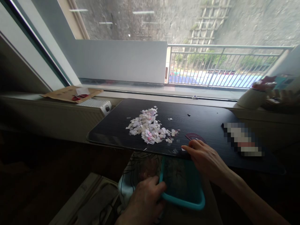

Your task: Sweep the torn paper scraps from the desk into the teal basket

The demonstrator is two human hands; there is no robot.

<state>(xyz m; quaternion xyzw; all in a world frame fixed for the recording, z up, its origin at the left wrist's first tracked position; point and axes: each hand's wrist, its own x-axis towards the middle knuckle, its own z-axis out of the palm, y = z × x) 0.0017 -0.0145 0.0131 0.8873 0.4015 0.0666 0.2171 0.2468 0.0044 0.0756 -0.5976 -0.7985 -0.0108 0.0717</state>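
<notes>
A heap of small cut paper scraps (148, 126), white with some pink, lies on the dark tabletop (201, 115). My right hand (207, 156) is closed at the table's near edge, its fingers on a purplish see-through protractor (195, 136). A white bit shows by the thumb tip. Under that edge hangs a turquoise plastic basket (199, 204), tilted, its inside dim. My left hand (148, 195) is closed at the basket's left rim, thumb over it; the other fingers are partly hidden in shadow. Left of the basket is a pale cloth with dark lines (134, 165).
Loose scraps (174, 151) lie near the front edge. A blurred-out object (243, 140) rests on the table's right. At left, red-handled scissors (78, 97) lie on a brown paper envelope (61, 93) above a radiator (98, 107). A white rounded object (249, 98) stands on the right sill.
</notes>
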